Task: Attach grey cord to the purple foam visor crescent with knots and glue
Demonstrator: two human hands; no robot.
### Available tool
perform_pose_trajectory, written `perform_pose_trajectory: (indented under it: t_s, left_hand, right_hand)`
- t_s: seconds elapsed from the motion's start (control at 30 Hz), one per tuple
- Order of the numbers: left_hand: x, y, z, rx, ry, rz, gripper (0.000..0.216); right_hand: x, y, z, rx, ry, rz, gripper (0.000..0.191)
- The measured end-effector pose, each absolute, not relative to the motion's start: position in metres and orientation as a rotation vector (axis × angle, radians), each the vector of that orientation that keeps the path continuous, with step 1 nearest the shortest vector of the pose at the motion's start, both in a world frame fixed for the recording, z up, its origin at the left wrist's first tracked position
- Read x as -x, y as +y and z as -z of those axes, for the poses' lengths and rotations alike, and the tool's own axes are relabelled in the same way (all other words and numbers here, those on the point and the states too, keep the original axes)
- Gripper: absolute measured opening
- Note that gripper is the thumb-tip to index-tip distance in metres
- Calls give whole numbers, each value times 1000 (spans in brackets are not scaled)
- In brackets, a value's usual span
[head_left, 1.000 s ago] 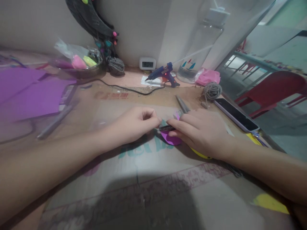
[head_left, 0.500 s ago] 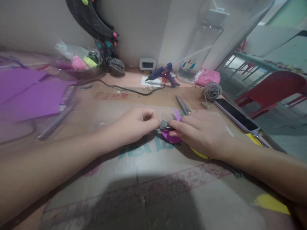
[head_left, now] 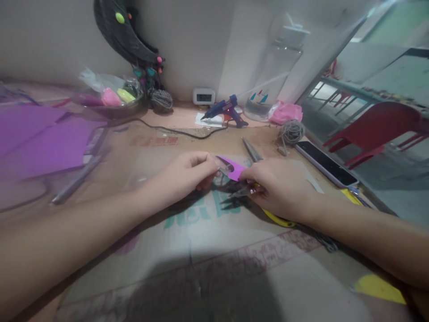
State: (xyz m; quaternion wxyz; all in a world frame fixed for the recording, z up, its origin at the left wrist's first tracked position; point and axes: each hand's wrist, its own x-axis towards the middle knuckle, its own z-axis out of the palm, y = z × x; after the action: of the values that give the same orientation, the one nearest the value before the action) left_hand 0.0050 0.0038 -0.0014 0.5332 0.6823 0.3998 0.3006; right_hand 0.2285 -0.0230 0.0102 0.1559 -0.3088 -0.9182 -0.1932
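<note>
My left hand point(head_left: 194, 170) is closed in a pinch, its fingertips at a small greyish, see-through bit point(head_left: 225, 171) too blurred to name. Beside that bit, a curled purple paper piece point(head_left: 236, 170) runs up to the thumb of my right hand point(head_left: 275, 185). The right fingers are closed round a small pointed metal tool point(head_left: 239, 192), pliers or scissors, its tips towards the left. A yellow curved part point(head_left: 278, 219) shows under the right palm; whether it belongs to the tool I cannot tell. Grey-bladed scissors point(head_left: 252, 150) lie just behind the right hand.
A blue glue gun point(head_left: 226, 109) rests at the back, its cord trailing left, near a small clock point(head_left: 203, 96) and a glass bottle point(head_left: 264, 85). Grey yarn point(head_left: 292, 133) and a phone point(head_left: 326, 163) lie right. Purple sheets point(head_left: 40, 138) and a bowl point(head_left: 114, 110) are left.
The purple piece has been raised and turned, and now lies between the two hands. The metal tool's tips have dropped below it and spread apart. The view has shifted slightly.
</note>
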Motion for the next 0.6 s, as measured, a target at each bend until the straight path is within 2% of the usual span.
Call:
perform_pose_trajectory:
  t_s: [0.1,0.2,0.6]
  left_hand:
    - [-6,3,6,-1565,816,-809,17]
    - [-7,2,8,-1571,763,-872,23]
    - [-9,2,8,-1553,801,-780,8]
  right_hand:
    - [-229,-23,-10,908,-2622,531,14]
    - [-228,-24,-10,962,-2587,493,10]
    - [-229,-21,-6,844,-2549,388,9]
